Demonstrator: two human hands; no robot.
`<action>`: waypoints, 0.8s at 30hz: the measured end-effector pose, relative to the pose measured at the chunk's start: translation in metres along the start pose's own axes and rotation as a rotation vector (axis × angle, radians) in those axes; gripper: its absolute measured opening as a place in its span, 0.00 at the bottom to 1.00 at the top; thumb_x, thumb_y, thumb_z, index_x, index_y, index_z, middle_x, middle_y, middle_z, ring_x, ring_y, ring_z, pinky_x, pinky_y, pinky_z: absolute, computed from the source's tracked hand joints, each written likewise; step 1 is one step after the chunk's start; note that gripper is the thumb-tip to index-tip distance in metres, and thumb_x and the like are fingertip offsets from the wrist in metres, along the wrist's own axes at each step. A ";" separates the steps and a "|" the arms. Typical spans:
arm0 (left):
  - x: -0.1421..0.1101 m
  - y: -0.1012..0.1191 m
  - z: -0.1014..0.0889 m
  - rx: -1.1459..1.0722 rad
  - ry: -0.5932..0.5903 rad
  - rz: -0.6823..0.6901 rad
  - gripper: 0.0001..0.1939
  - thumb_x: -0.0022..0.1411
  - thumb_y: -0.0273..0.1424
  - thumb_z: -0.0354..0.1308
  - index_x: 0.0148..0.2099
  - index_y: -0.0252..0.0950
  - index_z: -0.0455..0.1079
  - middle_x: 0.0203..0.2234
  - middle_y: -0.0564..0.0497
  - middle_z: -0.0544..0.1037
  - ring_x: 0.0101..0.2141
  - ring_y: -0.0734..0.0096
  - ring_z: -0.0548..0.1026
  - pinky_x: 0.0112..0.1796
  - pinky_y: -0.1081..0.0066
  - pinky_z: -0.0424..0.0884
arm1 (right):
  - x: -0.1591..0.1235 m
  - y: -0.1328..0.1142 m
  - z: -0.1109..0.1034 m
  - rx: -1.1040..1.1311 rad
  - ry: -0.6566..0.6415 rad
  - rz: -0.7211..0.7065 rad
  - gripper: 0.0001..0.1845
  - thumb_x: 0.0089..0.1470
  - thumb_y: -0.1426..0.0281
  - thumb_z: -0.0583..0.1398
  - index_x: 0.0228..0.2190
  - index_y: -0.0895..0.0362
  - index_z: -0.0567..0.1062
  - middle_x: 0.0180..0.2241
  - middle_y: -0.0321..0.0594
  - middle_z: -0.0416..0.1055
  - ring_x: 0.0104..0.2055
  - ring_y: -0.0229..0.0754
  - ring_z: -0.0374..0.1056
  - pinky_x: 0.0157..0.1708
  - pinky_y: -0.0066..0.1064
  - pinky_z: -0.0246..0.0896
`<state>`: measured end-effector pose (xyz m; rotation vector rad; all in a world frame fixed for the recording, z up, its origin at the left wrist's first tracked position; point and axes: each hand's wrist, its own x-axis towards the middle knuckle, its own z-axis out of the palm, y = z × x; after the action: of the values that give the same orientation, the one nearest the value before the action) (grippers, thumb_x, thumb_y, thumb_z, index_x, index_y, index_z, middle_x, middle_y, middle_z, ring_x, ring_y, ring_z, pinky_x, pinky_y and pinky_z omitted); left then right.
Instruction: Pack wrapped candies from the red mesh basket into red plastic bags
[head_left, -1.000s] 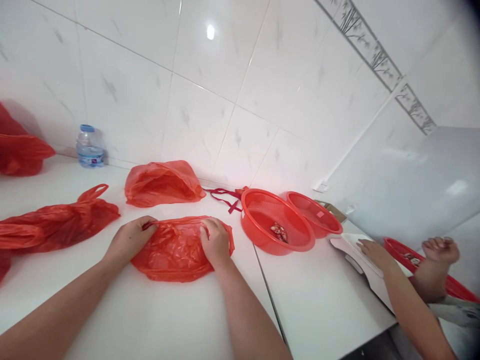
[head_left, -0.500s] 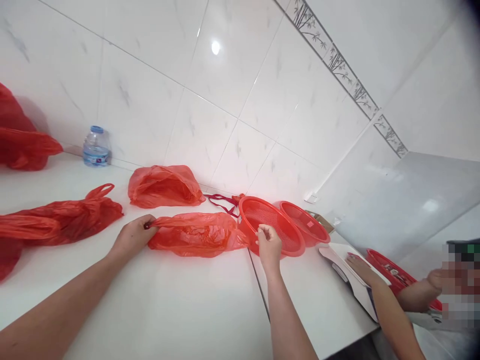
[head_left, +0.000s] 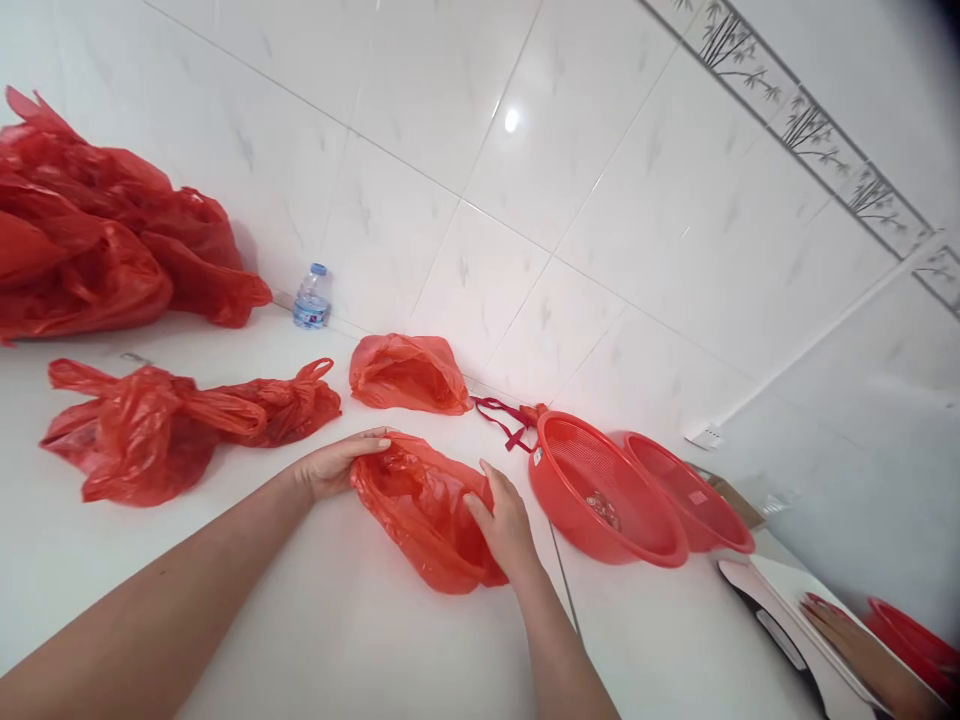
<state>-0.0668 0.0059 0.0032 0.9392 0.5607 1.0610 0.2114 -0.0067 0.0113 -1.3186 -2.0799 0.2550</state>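
The left hand [head_left: 337, 468] and right hand [head_left: 504, 522] grasp opposite sides of the bag [head_left: 427, 515], apparently so its mouth gapes. A basin [head_left: 600, 465] sits near, likely for easy reach.

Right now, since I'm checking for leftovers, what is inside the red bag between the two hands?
Only creased red plastic shows inside the red bag. The right hand covers part of the opening, and folds hide the bottom, so anything beneath can't be seen.
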 end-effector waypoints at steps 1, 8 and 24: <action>-0.001 0.001 -0.001 0.005 -0.015 -0.012 0.16 0.51 0.37 0.63 0.42 0.37 0.71 0.40 0.43 0.78 0.39 0.60 0.76 0.40 0.65 0.72 | 0.006 0.003 0.006 0.015 -0.029 0.046 0.24 0.55 0.60 0.56 0.52 0.51 0.68 0.51 0.42 0.68 0.54 0.45 0.62 0.51 0.38 0.59; 0.006 0.001 -0.015 0.009 0.191 0.029 0.13 0.52 0.39 0.63 0.33 0.34 0.68 0.28 0.48 0.77 0.29 0.66 0.76 0.34 0.67 0.73 | 0.040 0.030 0.035 0.177 -0.059 0.289 0.15 0.53 0.61 0.53 0.32 0.58 0.75 0.26 0.36 0.72 0.27 0.37 0.66 0.26 0.26 0.60; 0.018 -0.004 -0.024 0.000 0.387 0.107 0.12 0.54 0.33 0.63 0.34 0.34 0.63 0.24 0.57 0.75 0.25 0.75 0.74 0.29 0.75 0.72 | -0.056 0.081 -0.105 -0.492 0.231 0.208 0.21 0.60 0.58 0.49 0.44 0.56 0.75 0.39 0.46 0.75 0.41 0.49 0.70 0.44 0.41 0.61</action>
<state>-0.0760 0.0302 -0.0114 0.7719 0.8353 1.3514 0.3521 -0.0353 0.0291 -1.7608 -1.8724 -0.3320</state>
